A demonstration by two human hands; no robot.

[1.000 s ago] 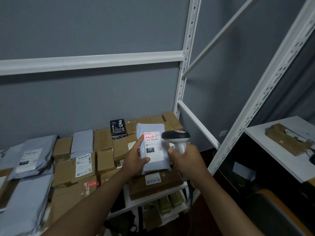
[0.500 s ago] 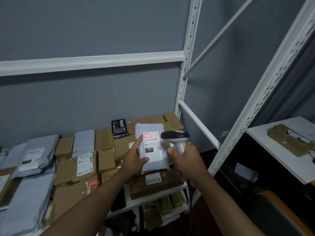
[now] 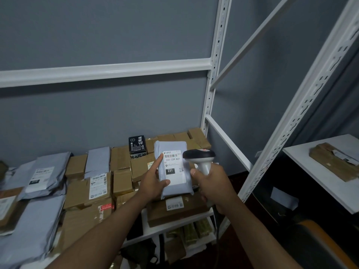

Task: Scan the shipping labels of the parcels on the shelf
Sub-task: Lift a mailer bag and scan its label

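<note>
Grey plastic parcel [image 3: 172, 167] held upright above the shelf [image 3: 174, 224].
Left hand [image 3: 153, 183] grips its lower edge; right hand [image 3: 211, 183] clasps the scanner [image 3: 200, 158]. Probably light, soft, slippery; hold by the edges.

Both forearms reach forward, left hand [image 3: 153, 181] with forefinger extended, right hand [image 3: 213, 183] fisted, fingers curled.

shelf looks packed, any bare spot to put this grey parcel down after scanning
Little room. The shelf's only bare strip lies at the front, left of the brown box under the grey parcel. Everything further left and behind is packed with boxes and mailers. The white table at right has bare surface around its cardboard package.
</note>
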